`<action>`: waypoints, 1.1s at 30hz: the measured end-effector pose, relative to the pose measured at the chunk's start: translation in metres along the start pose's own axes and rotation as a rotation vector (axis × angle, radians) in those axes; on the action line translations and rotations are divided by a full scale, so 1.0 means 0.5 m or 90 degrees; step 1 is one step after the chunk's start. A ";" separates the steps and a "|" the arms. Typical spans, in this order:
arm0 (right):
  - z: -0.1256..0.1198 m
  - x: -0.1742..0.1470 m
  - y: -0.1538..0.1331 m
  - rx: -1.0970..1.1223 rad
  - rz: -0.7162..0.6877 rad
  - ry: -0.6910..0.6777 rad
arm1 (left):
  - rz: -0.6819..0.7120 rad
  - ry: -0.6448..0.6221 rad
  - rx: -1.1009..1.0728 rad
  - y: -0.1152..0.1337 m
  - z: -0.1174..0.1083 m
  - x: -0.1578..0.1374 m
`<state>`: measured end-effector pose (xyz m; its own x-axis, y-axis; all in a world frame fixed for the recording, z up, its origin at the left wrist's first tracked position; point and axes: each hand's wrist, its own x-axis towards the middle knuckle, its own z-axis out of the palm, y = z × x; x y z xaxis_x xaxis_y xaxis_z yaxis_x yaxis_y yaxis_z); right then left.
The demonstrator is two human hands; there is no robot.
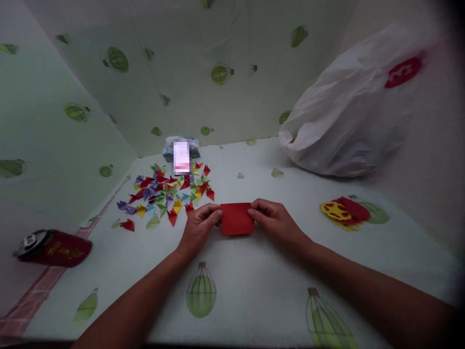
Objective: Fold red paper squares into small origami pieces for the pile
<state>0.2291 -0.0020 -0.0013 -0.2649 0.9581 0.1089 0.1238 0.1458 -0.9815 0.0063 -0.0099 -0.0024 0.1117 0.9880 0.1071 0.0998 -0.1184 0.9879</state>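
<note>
A flat red sheet of paper (237, 219) is held up just above the table, its face toward me. My left hand (203, 219) pinches its left edge between thumb and fingers. On the opposite edge, my right hand (269, 216) grips the sheet the same way. Beyond my left hand lies a spread pile of folded paper pieces (160, 194) in red, purple, yellow, green and blue. One red folded piece (127, 225) rests a little apart at the pile's near left.
A red drink can (61, 248) lies on its side at the left. Behind the pile are a tissue box (194, 147) and a blurred lit screen (181, 157). Yellow and red paper cutouts (343, 212) lie at right, before a large white plastic bag (348, 111). Patterned walls enclose the table.
</note>
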 end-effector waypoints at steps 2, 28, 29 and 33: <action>0.000 0.003 0.004 0.057 0.027 0.009 | -0.032 -0.007 -0.055 -0.007 -0.002 0.002; 0.024 -0.010 0.011 0.314 0.156 -0.008 | -0.204 -0.060 -0.380 0.007 0.034 -0.015; 0.024 -0.010 0.011 0.314 0.156 -0.008 | -0.204 -0.063 -0.376 0.007 0.033 -0.015; 0.024 -0.010 0.010 0.301 0.147 -0.009 | -0.195 -0.058 -0.353 0.008 0.029 -0.014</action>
<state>0.2194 -0.0092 -0.0085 -0.2944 0.9485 -0.1169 -0.2638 -0.1982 -0.9440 0.0204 -0.0190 -0.0008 0.2452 0.9537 -0.1745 -0.3832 0.2606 0.8861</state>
